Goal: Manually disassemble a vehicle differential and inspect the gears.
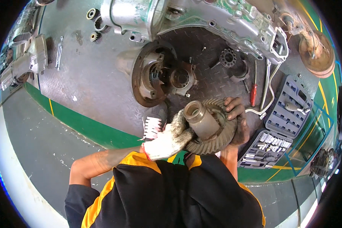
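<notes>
A large ring gear (224, 138) with slanted teeth and a cylindrical hub (202, 122) is held up in front of my body, tilted with the hub end upward. My left hand (167, 140), in a dirty white knitted glove, grips its left side beside the hub. Bare and blackened with grease, my right hand (239, 119) wraps its fingers over the gear's right rim. Just beyond the gear, a differential housing (144, 81) with a round flange lies on the steel floor plate. My shoe (153, 123) with pale laces shows between the housing and my glove.
A long greenish metal casing (212, 19) spans the far side. On the right lie a red-handled screwdriver (253, 93), a bent wrench bar (270, 91) and an open socket set case (288, 110). Wrenches (59, 53) and small gears (94, 36) sit at the far left.
</notes>
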`<control>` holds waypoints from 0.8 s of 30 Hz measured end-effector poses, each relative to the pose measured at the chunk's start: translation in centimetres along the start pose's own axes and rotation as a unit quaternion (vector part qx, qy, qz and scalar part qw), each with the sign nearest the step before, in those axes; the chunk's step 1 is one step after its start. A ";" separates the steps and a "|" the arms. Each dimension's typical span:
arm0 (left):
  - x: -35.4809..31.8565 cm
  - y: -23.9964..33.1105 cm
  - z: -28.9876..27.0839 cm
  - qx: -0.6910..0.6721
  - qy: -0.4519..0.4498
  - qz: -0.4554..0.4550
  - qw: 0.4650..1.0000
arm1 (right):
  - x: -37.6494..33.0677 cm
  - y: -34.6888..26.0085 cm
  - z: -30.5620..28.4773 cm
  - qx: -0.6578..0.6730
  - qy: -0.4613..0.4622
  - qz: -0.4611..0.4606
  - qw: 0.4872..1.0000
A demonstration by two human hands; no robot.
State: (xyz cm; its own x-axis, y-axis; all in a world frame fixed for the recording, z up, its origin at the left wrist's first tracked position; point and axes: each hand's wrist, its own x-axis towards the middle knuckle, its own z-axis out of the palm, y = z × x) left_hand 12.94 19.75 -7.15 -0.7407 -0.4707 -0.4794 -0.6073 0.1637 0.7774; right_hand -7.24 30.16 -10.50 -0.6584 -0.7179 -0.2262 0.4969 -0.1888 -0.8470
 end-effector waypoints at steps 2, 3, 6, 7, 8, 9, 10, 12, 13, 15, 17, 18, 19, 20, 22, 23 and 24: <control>0.0 0.4 -0.2 0.004 -0.001 -0.007 1.000 | -1.1 -1.0 1.0 0.088 0.061 0.095 0.990; 0.0 0.7 -0.3 0.007 -0.001 -0.009 1.000 | -1.3 -1.3 1.3 0.073 0.067 0.131 0.986; 0.4 2.0 -0.7 0.014 0.002 -0.022 1.000 | -2.2 -2.0 1.0 0.015 0.093 0.181 0.979; 0.5 2.5 -0.9 0.018 -0.001 -0.032 0.999 | -2.5 -2.1 0.6 0.037 0.068 0.200 0.977; 0.6 3.0 -1.0 0.006 -0.008 -0.055 0.998 | -2.7 -1.7 0.1 0.031 0.025 0.184 0.982; 0.6 3.4 -1.3 0.015 -0.013 -0.066 0.998 | -3.3 -1.5 -0.4 0.003 0.043 0.191 0.981; 0.6 3.7 -1.5 0.038 -0.020 -0.084 0.996 | -3.8 -1.2 -0.8 -0.023 0.057 0.197 0.978; 0.7 4.1 -1.8 0.074 -0.001 -0.058 0.996 | -4.8 -0.6 -1.3 -0.085 0.124 0.262 0.953; 0.7 4.1 -1.8 0.087 0.007 -0.036 0.996 | -5.0 -0.4 -1.6 -0.090 0.065 0.209 0.972; 0.9 4.0 -1.7 0.109 0.020 -0.029 0.993 | -5.1 -0.3 -1.8 -0.102 0.055 0.245 0.963; 1.0 3.9 -1.4 0.137 0.032 -0.040 0.989 | -5.0 -0.6 -1.6 -0.108 0.114 0.346 0.925; 1.1 3.9 -1.3 0.130 0.048 -0.025 0.990 | -4.8 -0.8 -1.3 -0.064 0.100 0.336 0.934; 1.0 3.9 -1.4 0.121 0.066 -0.014 0.990 | -4.7 -1.1 -1.1 -0.004 0.070 0.299 0.952; 1.0 3.8 -1.5 0.113 0.079 -0.012 0.990 | -4.4 -1.1 -0.7 0.017 0.049 0.268 0.962; 0.6 3.7 -2.5 0.105 0.123 0.034 0.986 | -4.1 -1.4 0.0 0.026 0.083 0.275 0.957; 0.6 3.6 -3.1 0.106 0.130 0.049 0.985 | -3.7 -1.5 0.4 0.053 0.078 0.255 0.962; 0.2 3.3 -4.3 0.171 0.146 0.092 0.970 | -3.6 -1.7 0.8 0.031 0.131 0.277 0.951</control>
State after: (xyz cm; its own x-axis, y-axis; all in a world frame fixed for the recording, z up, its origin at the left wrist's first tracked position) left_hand 12.03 16.47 -2.92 -0.7630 -0.6236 -0.1702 -0.5689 0.5228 0.6349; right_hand -5.26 32.52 -7.89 -0.3993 -0.5292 -0.7487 0.8362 0.1247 -0.5341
